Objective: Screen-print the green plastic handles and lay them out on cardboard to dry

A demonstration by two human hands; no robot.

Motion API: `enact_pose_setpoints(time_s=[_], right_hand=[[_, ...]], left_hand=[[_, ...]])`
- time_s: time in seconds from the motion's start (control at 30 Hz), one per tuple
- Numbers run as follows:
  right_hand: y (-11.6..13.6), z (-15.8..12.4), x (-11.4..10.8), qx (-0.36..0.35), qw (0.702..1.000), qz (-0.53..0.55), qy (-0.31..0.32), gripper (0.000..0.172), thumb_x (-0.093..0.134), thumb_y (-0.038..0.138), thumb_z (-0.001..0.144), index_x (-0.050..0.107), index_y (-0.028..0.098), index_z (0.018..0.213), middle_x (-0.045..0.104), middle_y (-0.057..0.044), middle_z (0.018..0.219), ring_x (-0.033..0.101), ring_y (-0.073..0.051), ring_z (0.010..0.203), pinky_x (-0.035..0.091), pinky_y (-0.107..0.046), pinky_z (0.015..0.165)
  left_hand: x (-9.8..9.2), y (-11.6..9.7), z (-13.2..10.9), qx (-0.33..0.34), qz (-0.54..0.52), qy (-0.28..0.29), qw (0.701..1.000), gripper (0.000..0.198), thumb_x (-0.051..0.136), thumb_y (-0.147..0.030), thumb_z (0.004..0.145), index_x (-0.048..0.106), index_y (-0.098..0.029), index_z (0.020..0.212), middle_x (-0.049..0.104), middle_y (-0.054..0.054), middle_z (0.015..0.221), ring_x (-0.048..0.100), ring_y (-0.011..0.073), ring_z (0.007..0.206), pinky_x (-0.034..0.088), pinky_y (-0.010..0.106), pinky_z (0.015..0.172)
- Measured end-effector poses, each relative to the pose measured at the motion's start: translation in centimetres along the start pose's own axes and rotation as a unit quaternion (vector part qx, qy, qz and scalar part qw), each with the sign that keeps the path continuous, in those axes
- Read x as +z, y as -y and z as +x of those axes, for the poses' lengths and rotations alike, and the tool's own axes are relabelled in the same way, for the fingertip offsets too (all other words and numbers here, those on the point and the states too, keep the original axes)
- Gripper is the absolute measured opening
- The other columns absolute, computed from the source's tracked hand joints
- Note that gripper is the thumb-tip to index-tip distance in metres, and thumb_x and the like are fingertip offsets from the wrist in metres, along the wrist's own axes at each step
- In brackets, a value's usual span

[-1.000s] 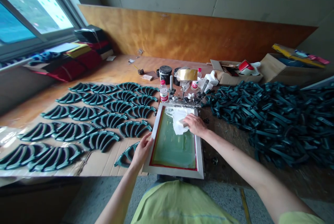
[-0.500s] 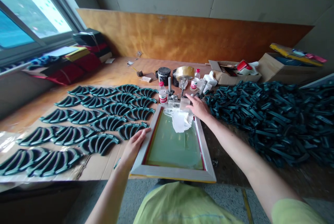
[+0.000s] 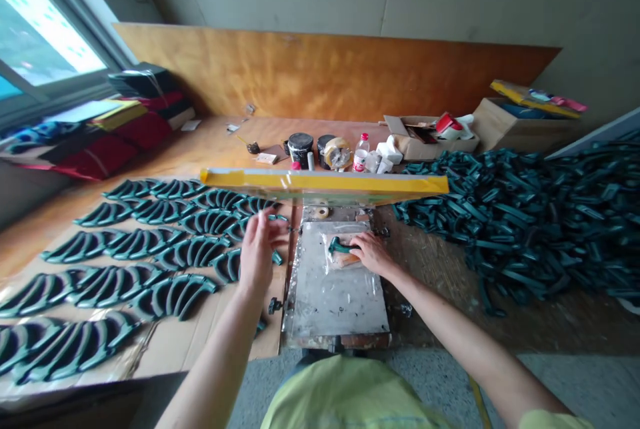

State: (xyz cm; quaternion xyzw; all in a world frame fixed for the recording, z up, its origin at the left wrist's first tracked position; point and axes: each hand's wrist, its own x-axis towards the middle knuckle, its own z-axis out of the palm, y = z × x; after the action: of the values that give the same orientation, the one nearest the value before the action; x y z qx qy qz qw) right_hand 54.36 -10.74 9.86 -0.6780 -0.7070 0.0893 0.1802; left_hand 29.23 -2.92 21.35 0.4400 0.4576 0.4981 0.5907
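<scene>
The screen-printing frame [image 3: 325,182] is tilted up and seen edge-on, its yellow-taped edge toward me. Beneath it lies a grey base plate [image 3: 333,302] with a small plastic-covered pad on top. My right hand [image 3: 373,254] has its fingers closed on one end of a dark green curved plastic handle [image 3: 341,246] at that pad. My left hand [image 3: 257,249] is raised below the frame's left part, fingers loosely apart, with nothing visible in it. Close beside it are rows of similar green handles [image 3: 203,222] on cardboard.
A big heap of green handles [image 3: 540,222] covers the right side. Behind the frame stand black tubs [image 3: 301,149], a tape roll [image 3: 337,152] and a red-capped bottle [image 3: 361,152]. Cardboard boxes [image 3: 515,129] sit at the back right. A black knob [image 3: 275,305] juts out left of the plate.
The frame has swung up from lying flat, exposing the base plate. My left hand has come off its edge and risen. My right hand has moved down from the white squeegee area to the green handle.
</scene>
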Motion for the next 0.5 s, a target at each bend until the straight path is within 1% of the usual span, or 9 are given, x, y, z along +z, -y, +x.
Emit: enact_pose_setpoints(time_s=[0.03,0.07,0.1,0.17,0.23,0.27,0.33,0.4,0.5], right_hand=[[1.1,-0.4,-0.2,-0.006,1.000,0.003,-0.014,0.010,0.065,0.021,0.086,0.066,0.020,0.096,0.063,-0.005,0.095,0.056,-0.021,0.095,0.044,-0.034,0.085],[2.4,-1.0,-0.3,-0.022,0.999,0.003,-0.029,0.008,0.064,0.022,0.088,0.067,0.020,0.095,0.063,-0.005,0.092,0.055,-0.021,0.093,0.044,-0.034,0.084],[3.8,-1.6,-0.3,-0.052,0.998,0.000,-0.042,0.008,0.062,0.024,0.089,0.067,0.021,0.095,0.062,-0.006,0.091,0.054,-0.021,0.092,0.044,-0.034,0.083],[6.0,-2.6,0.5,-0.155,0.987,-0.011,-0.038,0.012,0.057,0.027,0.092,0.067,0.023,0.096,0.062,-0.006,0.088,0.054,-0.021,0.091,0.043,-0.035,0.084],[6.2,-2.8,1.3,-0.264,0.964,-0.009,-0.006,0.016,0.054,0.030,0.094,0.068,0.025,0.101,0.063,-0.005,0.090,0.054,-0.020,0.092,0.043,-0.035,0.086],[5.1,-2.3,1.5,-0.289,0.957,-0.004,0.006,0.018,0.054,0.030,0.094,0.068,0.026,0.104,0.064,-0.004,0.092,0.055,-0.020,0.092,0.043,-0.034,0.086],[0.8,-0.7,0.6,-0.253,0.968,-0.002,0.003,0.018,0.053,0.027,0.094,0.069,0.026,0.103,0.066,-0.003,0.091,0.056,-0.018,0.090,0.045,-0.033,0.084],[-5.7,1.5,-1.5,-0.105,0.993,-0.038,-0.040,0.018,0.054,0.019,0.091,0.071,0.022,0.094,0.067,-0.007,0.090,0.057,-0.021,0.090,0.046,-0.034,0.081],[-15.4,4.3,-5.4,0.099,0.981,-0.132,-0.097,0.017,0.055,0.013,0.084,0.071,0.016,0.091,0.067,-0.015,0.093,0.058,-0.025,0.095,0.045,-0.039,0.086]], left_hand=[[0.0,1.9,-1.5,-0.078,0.030,0.035,0.996,0.055,0.059,-0.063,0.079,0.061,-0.017,0.109,0.072,0.008,0.086,0.067,0.0168,0.070,0.051,0.025,0.057],[0.1,3.9,-3.2,-0.181,0.062,0.094,0.977,0.058,0.062,-0.064,0.077,0.063,-0.015,0.108,0.073,0.013,0.090,0.069,0.0216,0.073,0.052,0.028,0.055],[0.2,5.9,-4.9,-0.257,0.067,0.129,0.956,0.060,0.062,-0.064,0.078,0.062,-0.015,0.113,0.073,0.016,0.100,0.071,0.0259,0.082,0.054,0.031,0.057],[0.0,9.3,-7.7,-0.311,0.018,0.099,0.945,0.050,0.062,-0.061,0.079,0.064,-0.017,0.104,0.073,0.015,0.104,0.071,0.0285,0.092,0.056,0.033,0.063],[-0.9,11.7,-9.4,-0.319,-0.024,0.046,0.946,0.038,0.066,-0.055,0.079,0.063,-0.018,0.087,0.073,0.012,0.094,0.072,0.0286,0.094,0.057,0.033,0.066],[-1.9,12.5,-9.8,-0.315,-0.028,0.019,0.949,0.035,0.067,-0.053,0.079,0.061,-0.018,0.082,0.073,0.010,0.088,0.072,0.0284,0.093,0.057,0.032,0.066],[-5.0,13.6,-9.9,-0.298,-0.006,-0.051,0.953,0.033,0.064,-0.051,0.081,0.061,-0.018,0.081,0.073,0.009,0.082,0.073,0.0278,0.088,0.058,0.032,0.064],[-9.0,14.3,-9.9,-0.277,0.027,-0.136,0.951,0.033,0.056,-0.050,0.085,0.062,-0.018,0.086,0.074,0.010,0.083,0.073,0.0263,0.083,0.058,0.033,0.064],[-14.9,14.9,-10.8,-0.247,0.078,-0.264,0.929,0.032,0.045,-0.047,0.090,0.060,-0.018,0.091,0.074,0.010,0.081,0.073,0.0229,0.075,0.057,0.033,0.064]])
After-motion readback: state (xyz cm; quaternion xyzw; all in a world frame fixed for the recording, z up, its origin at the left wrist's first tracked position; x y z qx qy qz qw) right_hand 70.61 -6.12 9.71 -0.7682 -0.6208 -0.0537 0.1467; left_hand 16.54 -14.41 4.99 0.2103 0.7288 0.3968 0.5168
